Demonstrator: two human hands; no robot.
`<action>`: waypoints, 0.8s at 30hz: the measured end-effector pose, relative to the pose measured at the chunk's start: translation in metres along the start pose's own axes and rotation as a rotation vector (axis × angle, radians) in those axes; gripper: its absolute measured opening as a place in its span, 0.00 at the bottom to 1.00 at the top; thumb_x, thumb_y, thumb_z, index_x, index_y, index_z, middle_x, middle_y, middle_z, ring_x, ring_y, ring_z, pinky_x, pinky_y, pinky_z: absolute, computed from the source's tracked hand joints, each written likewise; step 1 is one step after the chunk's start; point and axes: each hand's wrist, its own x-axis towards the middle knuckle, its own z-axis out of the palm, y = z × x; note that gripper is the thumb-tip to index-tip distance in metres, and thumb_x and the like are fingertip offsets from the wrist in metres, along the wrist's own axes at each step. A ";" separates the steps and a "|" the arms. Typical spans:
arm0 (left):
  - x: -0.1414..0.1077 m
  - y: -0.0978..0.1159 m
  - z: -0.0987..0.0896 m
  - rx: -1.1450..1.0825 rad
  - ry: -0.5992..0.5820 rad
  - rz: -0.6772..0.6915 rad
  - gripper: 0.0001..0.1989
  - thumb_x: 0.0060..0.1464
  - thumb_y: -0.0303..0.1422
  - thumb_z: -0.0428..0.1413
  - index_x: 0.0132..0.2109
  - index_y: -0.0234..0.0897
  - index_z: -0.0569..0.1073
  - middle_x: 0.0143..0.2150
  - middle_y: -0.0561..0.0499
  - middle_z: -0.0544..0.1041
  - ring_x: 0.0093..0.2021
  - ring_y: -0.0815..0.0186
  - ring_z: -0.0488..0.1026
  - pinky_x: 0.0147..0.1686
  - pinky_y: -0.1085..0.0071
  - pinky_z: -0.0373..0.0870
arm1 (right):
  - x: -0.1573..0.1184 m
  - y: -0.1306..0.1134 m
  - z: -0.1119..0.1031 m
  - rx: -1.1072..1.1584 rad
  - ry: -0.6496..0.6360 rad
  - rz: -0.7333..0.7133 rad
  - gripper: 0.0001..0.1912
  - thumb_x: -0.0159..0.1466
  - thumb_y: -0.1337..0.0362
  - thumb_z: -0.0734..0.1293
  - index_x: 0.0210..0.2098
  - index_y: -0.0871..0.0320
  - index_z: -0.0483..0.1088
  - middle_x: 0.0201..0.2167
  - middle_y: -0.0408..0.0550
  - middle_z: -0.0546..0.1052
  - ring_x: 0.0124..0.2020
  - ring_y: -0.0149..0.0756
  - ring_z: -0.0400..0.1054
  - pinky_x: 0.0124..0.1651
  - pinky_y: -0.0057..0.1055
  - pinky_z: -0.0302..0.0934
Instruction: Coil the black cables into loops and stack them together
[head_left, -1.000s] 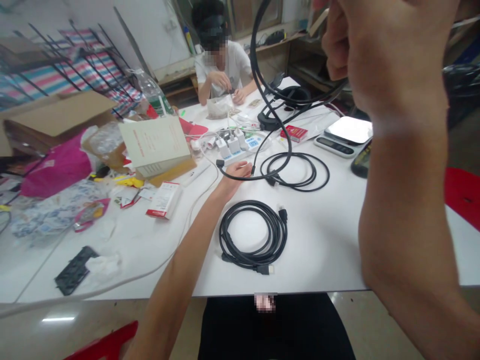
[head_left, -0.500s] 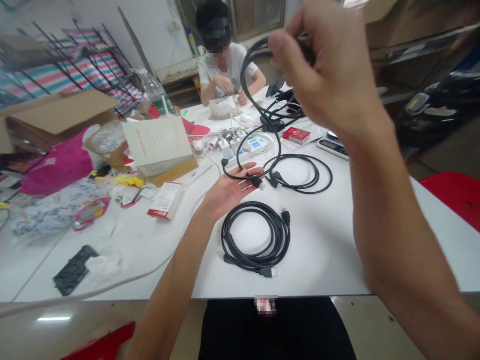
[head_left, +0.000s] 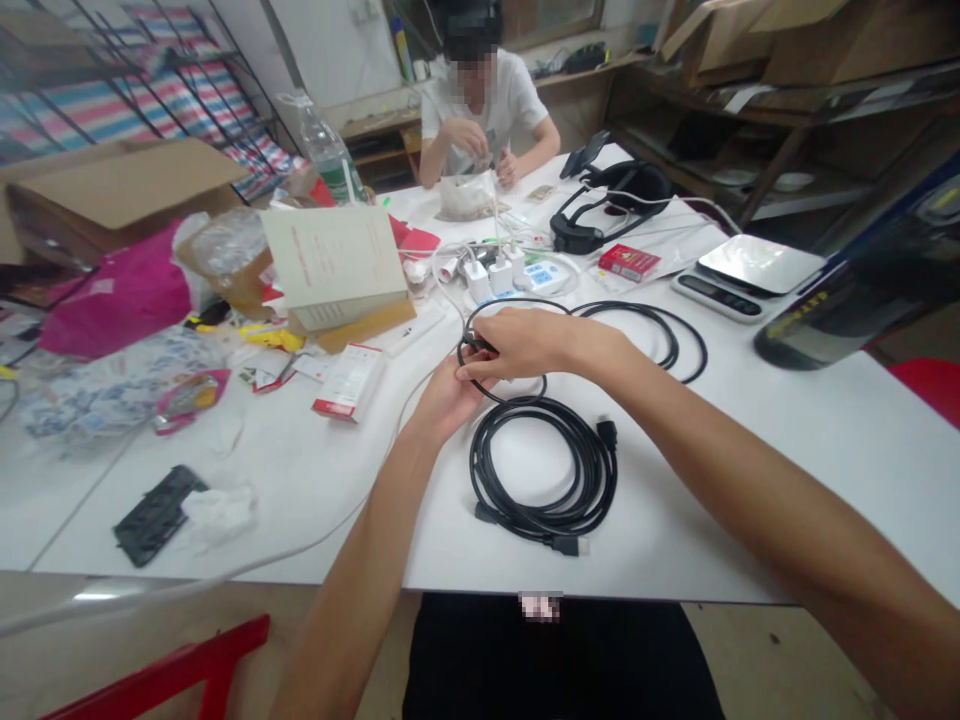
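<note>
My right hand (head_left: 521, 342) is closed on a thin black cable (head_left: 517, 302), its fingers meeting my left hand. Beneath it, my left hand (head_left: 455, 395) has its palm turned up, with the cable's end between the two hands; its fingers are mostly hidden. The cable hangs in a loose loop around both hands. A coiled black cable (head_left: 480, 450) with dark plugs lies on the table just in front of them. Another looped black cable (head_left: 694, 335) rests behind my right forearm.
A person (head_left: 480, 110) in a white shirt sits across the white table (head_left: 300, 520). Rightward are a scale (head_left: 757, 265), a dark bottle (head_left: 817, 320), a headset (head_left: 585, 225) and a red box (head_left: 628, 262). A power strip (head_left: 540, 275) and an open carton (head_left: 135, 190) stand farther back.
My right hand has come down from high up to meet my left hand, bringing the cable with it. The raised loop has dropped. The view has shifted, showing the scale and bottle.
</note>
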 end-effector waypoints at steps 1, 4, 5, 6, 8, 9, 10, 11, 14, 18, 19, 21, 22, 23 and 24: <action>0.000 0.000 0.000 -0.011 0.001 -0.001 0.05 0.60 0.24 0.59 0.37 0.36 0.77 0.36 0.51 0.81 0.37 0.67 0.78 0.47 0.69 0.77 | 0.000 -0.003 0.001 -0.008 0.006 -0.002 0.27 0.74 0.45 0.63 0.52 0.64 0.76 0.47 0.63 0.81 0.43 0.46 0.77 0.38 0.34 0.58; -0.004 -0.001 0.000 -0.028 -0.012 -0.006 0.07 0.57 0.21 0.59 0.40 0.34 0.79 0.38 0.50 0.82 0.38 0.68 0.78 0.47 0.70 0.76 | -0.002 -0.011 0.002 -0.052 0.027 0.019 0.23 0.73 0.55 0.63 0.57 0.67 0.74 0.50 0.67 0.81 0.46 0.49 0.78 0.40 0.35 0.59; -0.005 -0.001 0.001 -0.022 -0.016 -0.010 0.07 0.57 0.20 0.60 0.41 0.34 0.79 0.39 0.50 0.83 0.38 0.68 0.79 0.49 0.69 0.76 | -0.002 -0.012 0.002 -0.073 0.027 0.026 0.21 0.73 0.59 0.62 0.57 0.68 0.74 0.50 0.68 0.80 0.47 0.50 0.78 0.41 0.35 0.60; -0.007 0.000 0.001 -0.011 -0.018 -0.016 0.07 0.57 0.21 0.61 0.41 0.34 0.79 0.38 0.50 0.83 0.39 0.67 0.80 0.51 0.67 0.77 | -0.002 -0.012 0.002 -0.091 0.021 0.034 0.20 0.72 0.62 0.62 0.56 0.68 0.74 0.51 0.69 0.80 0.48 0.50 0.78 0.42 0.35 0.60; -0.010 0.001 0.001 0.005 -0.021 -0.026 0.07 0.57 0.22 0.63 0.42 0.36 0.79 0.39 0.50 0.83 0.43 0.65 0.82 0.57 0.63 0.76 | -0.001 -0.009 0.001 -0.102 0.009 0.040 0.18 0.72 0.65 0.61 0.54 0.68 0.75 0.49 0.68 0.81 0.48 0.49 0.78 0.44 0.36 0.61; -0.011 0.002 0.001 0.009 -0.028 -0.031 0.07 0.57 0.22 0.64 0.42 0.36 0.79 0.40 0.49 0.84 0.45 0.63 0.82 0.60 0.61 0.76 | 0.000 -0.006 0.000 -0.098 0.017 0.041 0.18 0.72 0.65 0.60 0.54 0.68 0.75 0.48 0.67 0.81 0.48 0.49 0.77 0.45 0.36 0.61; -0.012 0.003 0.001 0.011 -0.039 -0.036 0.07 0.57 0.23 0.65 0.42 0.36 0.79 0.41 0.49 0.84 0.47 0.62 0.83 0.63 0.59 0.75 | 0.000 -0.002 0.000 -0.090 0.039 0.046 0.18 0.73 0.64 0.60 0.55 0.67 0.75 0.48 0.67 0.81 0.48 0.49 0.77 0.45 0.36 0.61; -0.012 0.004 0.001 0.014 -0.051 -0.040 0.08 0.56 0.23 0.66 0.43 0.36 0.79 0.42 0.48 0.85 0.49 0.61 0.83 0.64 0.58 0.74 | 0.001 0.002 -0.001 -0.080 0.069 0.054 0.19 0.75 0.62 0.59 0.55 0.67 0.75 0.48 0.67 0.81 0.49 0.49 0.77 0.46 0.36 0.61; -0.013 0.003 0.003 0.022 -0.066 -0.033 0.09 0.56 0.22 0.66 0.43 0.36 0.80 0.44 0.48 0.85 0.52 0.60 0.83 0.66 0.58 0.73 | 0.001 0.010 -0.002 -0.053 0.127 0.066 0.24 0.77 0.53 0.57 0.56 0.64 0.74 0.49 0.65 0.80 0.51 0.49 0.75 0.47 0.36 0.61; -0.012 0.003 0.005 0.017 -0.066 0.006 0.04 0.57 0.23 0.63 0.38 0.35 0.78 0.42 0.48 0.84 0.52 0.61 0.82 0.67 0.58 0.73 | 0.000 0.008 -0.001 -0.043 0.044 0.047 0.30 0.78 0.47 0.54 0.55 0.65 0.76 0.46 0.65 0.81 0.47 0.48 0.77 0.45 0.35 0.59; -0.012 0.004 0.006 0.007 -0.067 0.008 0.04 0.56 0.23 0.62 0.36 0.36 0.77 0.42 0.48 0.83 0.51 0.61 0.81 0.67 0.58 0.73 | 0.000 0.006 -0.001 -0.058 0.026 0.027 0.29 0.79 0.49 0.54 0.56 0.65 0.75 0.47 0.65 0.81 0.46 0.48 0.77 0.45 0.35 0.58; -0.013 0.007 0.006 -0.024 -0.067 -0.006 0.04 0.56 0.24 0.59 0.35 0.38 0.75 0.40 0.48 0.82 0.52 0.60 0.80 0.67 0.56 0.73 | 0.001 0.002 0.000 -0.101 0.002 -0.024 0.25 0.79 0.56 0.54 0.60 0.64 0.74 0.49 0.64 0.81 0.46 0.47 0.77 0.45 0.35 0.58; -0.013 0.008 0.005 -0.043 -0.067 -0.019 0.04 0.57 0.26 0.58 0.35 0.39 0.75 0.39 0.47 0.81 0.52 0.59 0.80 0.66 0.55 0.73 | 0.002 0.001 0.001 -0.122 -0.009 -0.043 0.23 0.79 0.59 0.54 0.61 0.63 0.74 0.50 0.64 0.81 0.46 0.46 0.77 0.45 0.34 0.58; -0.012 0.010 0.005 -0.063 -0.071 -0.036 0.04 0.59 0.29 0.58 0.35 0.39 0.75 0.38 0.47 0.81 0.51 0.58 0.80 0.65 0.55 0.74 | 0.002 0.001 0.001 -0.136 -0.015 -0.050 0.23 0.78 0.61 0.54 0.61 0.63 0.74 0.50 0.64 0.81 0.46 0.46 0.77 0.45 0.34 0.58; -0.012 0.011 0.004 -0.082 -0.075 -0.055 0.05 0.62 0.33 0.57 0.36 0.39 0.75 0.38 0.46 0.81 0.50 0.57 0.80 0.64 0.54 0.76 | 0.003 0.001 0.002 -0.140 -0.015 -0.049 0.22 0.78 0.62 0.55 0.60 0.63 0.75 0.50 0.64 0.81 0.46 0.46 0.77 0.44 0.35 0.58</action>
